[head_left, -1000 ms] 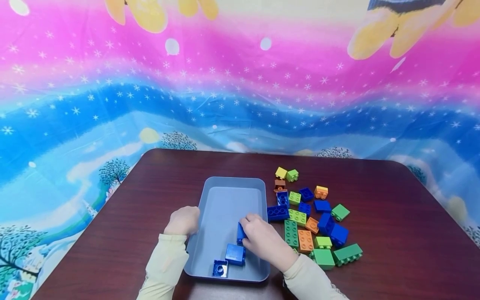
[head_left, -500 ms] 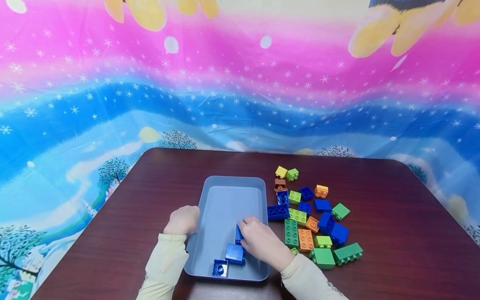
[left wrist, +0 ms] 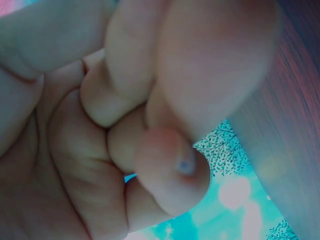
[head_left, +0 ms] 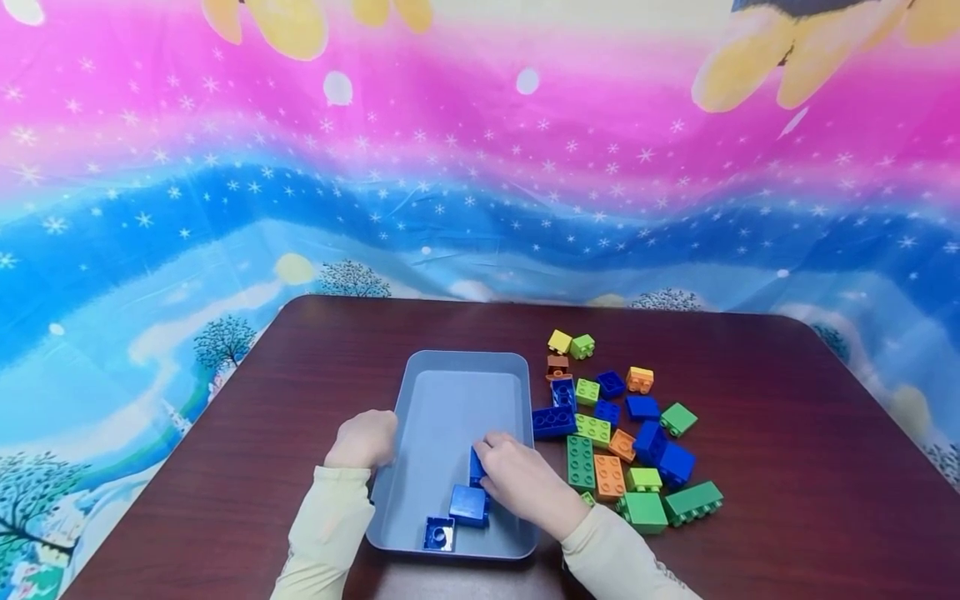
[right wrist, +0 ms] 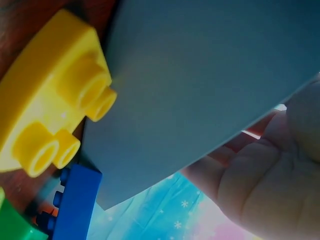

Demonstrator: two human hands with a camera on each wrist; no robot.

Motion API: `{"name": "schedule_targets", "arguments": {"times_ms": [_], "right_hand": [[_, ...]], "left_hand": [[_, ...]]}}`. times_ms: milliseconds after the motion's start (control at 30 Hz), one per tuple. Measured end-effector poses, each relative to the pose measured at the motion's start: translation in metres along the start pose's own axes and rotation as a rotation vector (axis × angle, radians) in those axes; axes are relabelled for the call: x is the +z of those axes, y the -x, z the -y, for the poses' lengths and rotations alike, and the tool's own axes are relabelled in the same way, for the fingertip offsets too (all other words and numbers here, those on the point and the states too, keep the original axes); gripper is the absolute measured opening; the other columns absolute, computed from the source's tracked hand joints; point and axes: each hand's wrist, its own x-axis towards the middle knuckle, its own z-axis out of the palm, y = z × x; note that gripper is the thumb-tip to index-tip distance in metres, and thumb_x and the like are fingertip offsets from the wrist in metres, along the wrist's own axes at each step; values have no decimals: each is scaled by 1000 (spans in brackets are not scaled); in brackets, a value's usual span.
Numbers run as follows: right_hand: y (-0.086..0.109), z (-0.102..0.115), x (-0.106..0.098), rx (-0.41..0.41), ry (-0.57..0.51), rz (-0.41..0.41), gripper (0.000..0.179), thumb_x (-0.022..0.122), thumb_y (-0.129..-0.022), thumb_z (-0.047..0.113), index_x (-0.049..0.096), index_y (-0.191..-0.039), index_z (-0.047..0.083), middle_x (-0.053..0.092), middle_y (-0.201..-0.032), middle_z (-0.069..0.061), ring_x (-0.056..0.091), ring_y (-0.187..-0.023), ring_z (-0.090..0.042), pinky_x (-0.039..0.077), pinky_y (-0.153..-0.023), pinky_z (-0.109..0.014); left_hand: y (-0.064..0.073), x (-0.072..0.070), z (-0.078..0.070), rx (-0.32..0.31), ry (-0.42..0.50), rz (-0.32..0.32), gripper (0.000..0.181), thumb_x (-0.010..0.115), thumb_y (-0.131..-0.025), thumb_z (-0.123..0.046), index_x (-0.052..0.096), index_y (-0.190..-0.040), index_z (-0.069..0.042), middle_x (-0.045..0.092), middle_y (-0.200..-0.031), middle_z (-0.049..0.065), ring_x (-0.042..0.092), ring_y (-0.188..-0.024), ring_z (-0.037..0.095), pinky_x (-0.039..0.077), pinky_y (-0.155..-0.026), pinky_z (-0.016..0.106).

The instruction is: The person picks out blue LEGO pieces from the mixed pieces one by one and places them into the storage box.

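My right hand (head_left: pixel 525 479) reaches over the right rim of a grey-blue tray (head_left: pixel 442 400) and pinches a blue toy brick (head_left: pixel 476 467), partly covered by the fingers. Just in front of that brick lies a second blue brick (head_left: pixel 468 506), smooth side up. Nearer the tray's front is a small square blue brick (head_left: pixel 439 534) with its hollow underside showing. At the tray's left rim is my left hand (head_left: pixel 363 440). In the left wrist view its fingers (left wrist: pixel 130 55) are curled toward the palm, with no object among them. The right wrist view shows the tray's outer wall between camera and fingertips.
Right of the tray, loose bricks spread over the dark wooden table (head_left: pixel 765 433): blue (head_left: pixel 677 463), green (head_left: pixel 694 503), orange (head_left: pixel 609 477) and yellow (head_left: pixel 558 342) ones. A long blue brick (head_left: pixel 553 422) lies against the tray's right side. A printed cloth (head_left: pixel 480 167) hangs behind.
My right hand, with the pinched blue brick, has shifted slightly left inside the tray. The left hand stays at the tray's left rim.
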Motion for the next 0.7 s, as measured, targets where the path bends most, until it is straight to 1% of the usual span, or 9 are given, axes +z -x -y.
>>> {"name": "schedule_targets", "arguments": {"times_ms": [133,233,333,533,700], "right_hand": [[1,-1,0,6,-12,-11,34,70,-77,18,62,-104,-1,59,-92,-9,56,-83,-17,49,-67,-26],[1,-3,-1,3,-17,-42,33,70,-77,18,62,-103,-1,59,-93,-9,56,-84,-17,49,-68,-27],[2,-5,-1,-4,-18,-72,32,70,-77,18,63,-101,0,59,-92,-9,55,-84,-18,48,-69,-27],[4,-9,-3,-13,-4,-107,31,69,-77,20,64,-101,1,60,-94,-8,54,-86,-18,47,-73,-28],[6,-14,-4,-21,-2,-157,30,70,-77,20,65,-100,1,60,-94,-7,53,-87,-17,46,-75,-28]], "left_hand": [[-1,0,0,-1,-13,3,34,52,-71,12,35,-51,-11,32,-48,0,35,-45,13,30,-41,26],[-1,0,0,0,-19,0,33,52,-71,12,37,-51,-11,34,-48,1,36,-45,13,31,-41,27],[-1,0,1,-1,-15,-2,34,52,-71,12,36,-51,-11,33,-48,1,36,-45,14,30,-41,27],[-1,1,1,-3,-14,-4,35,52,-71,12,35,-52,-11,32,-49,0,35,-46,14,30,-41,26],[-1,0,0,-7,-10,3,34,53,-72,12,36,-52,-11,30,-49,0,34,-46,13,29,-42,26]]}}
